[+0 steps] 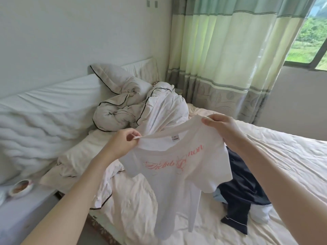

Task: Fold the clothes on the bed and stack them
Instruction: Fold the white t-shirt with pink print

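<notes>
Head view first: what are the hands doing?

— Both are raised over the bed. The left hand pinches one shoulder of a white T-shirt between thumb and curled fingers, and the right hand grips the other shoulder, fingers folded over the fabric edge.

— And where is the shirt itself?

— It hangs spread between the two hands, in the air above the mattress, its hem dangling down toward the sheet. Pink script lettering runs across the chest and a small label shows at the neckline.

— Any other clothes?

— A dark navy garment with pale piping lies crumpled on the sheet just right of the hanging shirt, partly hidden behind it. A bit of light blue cloth peeks out at its left edge, and something white sits by its lower right.

— What else is around?

— A bunched cream duvet with dark trim is heaped near the headboard, with a pillow propped behind it. Green and cream curtains hang by the window, and a small dish rests on the ledge to the left.
</notes>
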### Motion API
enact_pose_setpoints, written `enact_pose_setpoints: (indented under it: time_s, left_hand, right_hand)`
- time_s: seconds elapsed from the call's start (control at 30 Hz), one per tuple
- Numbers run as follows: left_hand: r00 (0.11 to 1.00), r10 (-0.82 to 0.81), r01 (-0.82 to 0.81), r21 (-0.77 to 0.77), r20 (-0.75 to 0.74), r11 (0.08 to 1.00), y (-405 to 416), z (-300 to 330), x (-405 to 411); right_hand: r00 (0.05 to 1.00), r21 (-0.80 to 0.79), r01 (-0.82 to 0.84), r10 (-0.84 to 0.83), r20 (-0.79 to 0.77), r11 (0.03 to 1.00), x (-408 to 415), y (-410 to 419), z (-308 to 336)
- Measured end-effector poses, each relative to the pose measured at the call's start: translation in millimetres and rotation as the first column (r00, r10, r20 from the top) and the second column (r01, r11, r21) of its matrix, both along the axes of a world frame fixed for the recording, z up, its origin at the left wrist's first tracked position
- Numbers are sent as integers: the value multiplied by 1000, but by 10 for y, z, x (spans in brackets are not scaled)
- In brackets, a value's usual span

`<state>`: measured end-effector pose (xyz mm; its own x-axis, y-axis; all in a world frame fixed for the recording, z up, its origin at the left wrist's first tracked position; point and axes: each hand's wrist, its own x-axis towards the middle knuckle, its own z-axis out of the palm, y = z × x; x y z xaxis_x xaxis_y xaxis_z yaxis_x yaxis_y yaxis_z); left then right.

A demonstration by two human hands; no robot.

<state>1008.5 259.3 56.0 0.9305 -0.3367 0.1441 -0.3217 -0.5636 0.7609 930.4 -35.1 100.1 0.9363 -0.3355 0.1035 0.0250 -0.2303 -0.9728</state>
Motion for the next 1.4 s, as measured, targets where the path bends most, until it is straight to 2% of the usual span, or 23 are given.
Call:
enact_pose_setpoints:
  time_s: [0.2, 0.33, 0.47, 0.6, 0.7, 0.83, 1.07, 1.27, 1.33, 1.4]
  left_hand:
    - [998, 42, -56, -309, -54, 949, 353, 175, -215]
    - [999, -12, -4, -295, -51, 956, 342, 400, -395]
    - [996, -50, 33, -210, -77, 977, 324, 640, -597]
    - [984, -142, 112, -252, -107, 961, 304, 705, -821]
    - [1000, 5, -6, -266, -3, 964, 223, 691, -983]
    - [973, 204, -174, -237, 107, 956, 131, 610, -1164]
    - [930, 335, -322, -104, 155, 941, 75, 311, -1511]
    - [991, 133, -133, 15, 17, 991, 113, -55, -1962]
    - [990, 130, -130, 10, -46, 991, 186, -201, -2130]
    - [978, 194, -193, 24, -73, 981, 261, -378, -2316]
  right_hand:
    - [998, -105, -63, 63, -2, 992, -82, 168, 26]
    - [997, -250, -41, 57, 59, 967, -128, 73, 137]
    - [990, -146, -90, 105, 99, 985, -170, -64, 243]
    - [981, -106, -187, 191, 25, 977, -242, -163, 302]
    - [965, -203, -260, 261, -21, 944, -329, -236, 314]
    - [914, -344, -399, 396, -84, 850, -473, -283, 255]
    - [964, -410, -249, 265, -17, 877, -751, -331, -75]
    - [985, -517, -160, 166, -36, 841, -1220, -274, -466]
    - [992, -528, -119, 127, -21, 841, -1438, -228, -570]
    - [996, -501, -85, 81, -29, 861, -1681, -154, -693]
